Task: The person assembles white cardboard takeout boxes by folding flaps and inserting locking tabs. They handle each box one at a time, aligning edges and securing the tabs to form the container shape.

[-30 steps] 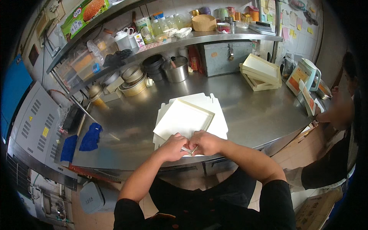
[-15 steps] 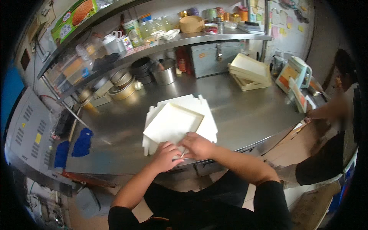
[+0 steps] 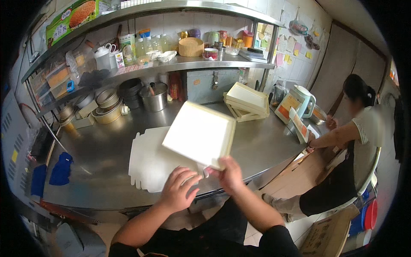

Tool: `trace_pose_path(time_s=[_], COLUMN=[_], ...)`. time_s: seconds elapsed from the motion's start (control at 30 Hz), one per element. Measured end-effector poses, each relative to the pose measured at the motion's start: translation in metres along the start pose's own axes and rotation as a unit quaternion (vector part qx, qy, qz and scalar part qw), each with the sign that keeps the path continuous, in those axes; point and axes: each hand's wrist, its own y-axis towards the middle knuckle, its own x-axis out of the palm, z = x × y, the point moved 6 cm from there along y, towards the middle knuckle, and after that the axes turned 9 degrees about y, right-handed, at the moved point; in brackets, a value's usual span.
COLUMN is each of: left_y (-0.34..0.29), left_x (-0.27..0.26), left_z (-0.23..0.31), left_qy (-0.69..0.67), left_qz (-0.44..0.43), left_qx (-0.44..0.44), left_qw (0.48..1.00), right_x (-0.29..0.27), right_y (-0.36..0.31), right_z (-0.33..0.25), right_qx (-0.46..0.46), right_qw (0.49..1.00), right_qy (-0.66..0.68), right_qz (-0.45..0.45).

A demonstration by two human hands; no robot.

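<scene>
My right hand [image 3: 230, 174] grips a shallow cream-white cardboard tray [image 3: 199, 132] by its near right corner, lifted and tilted above the counter. Its fingers are closed on the low rim there. Just left of that corner is my left hand [image 3: 179, 188], holding nothing, its fingers apart and bent. Below the tray lies a flat white cardboard sheet [image 3: 145, 160] with notched edges, partly covered by the tray; whether it is one sheet or a pile I cannot tell. Similar folded trays [image 3: 249, 97] are stacked at the back right of the counter.
Pots [image 3: 155, 97] and a grey metal box [image 3: 212, 85] line the back of the steel counter [image 3: 102, 171], under a loaded shelf [image 3: 184, 64]. Blue cloths [image 3: 61, 169] lie at left. At right, another person [image 3: 342, 141] stands near a light-blue kettle [image 3: 303, 100].
My right hand has raised the tray off the flat cardboard and moved it toward the stacked trays. My left hand has let go and opened. The whole view has shifted.
</scene>
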Motion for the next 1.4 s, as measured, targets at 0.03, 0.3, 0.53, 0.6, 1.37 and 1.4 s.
trace_pose_path(time_s=[0.03, 0.3, 0.53, 0.6, 1.37, 1.4], left_y=[-0.005, -0.09, -0.132, -0.135, -0.144, -0.145], left_x=[-0.007, -0.043, -0.039, -0.033, -0.02, -0.022], left_z=[-0.009, -0.162, -0.18, -0.175, -0.169, -0.168], left_qy=[0.014, 0.127, 0.07, 0.083, 0.105, 0.097], left_qz=[-0.008, -0.271, -0.245, -0.248, -0.061, -0.056], left_qx=[0.007, -0.222, -0.259, -0.269, -0.452, -0.45], left_qw=[1.0, 0.928, 0.932, 0.927, 0.883, 0.886], right_x=[-0.012, -0.092, -0.123, -0.126, -0.008, -0.01], right_y=[0.017, 0.183, 0.195, 0.172, 0.048, 0.048], right_z=[-0.027, -0.231, -0.23, -0.187, 0.06, 0.061], right_qx=[-0.031, -0.154, -0.264, -0.322, -0.229, -0.236], right_qw=[0.999, 0.979, 0.898, 0.84, 0.765, 0.776], right_qy=[-0.012, -0.085, -0.276, -0.359, -0.599, -0.582], right_qz=[-0.014, 0.1, 0.219, 0.248, -0.056, -0.059])
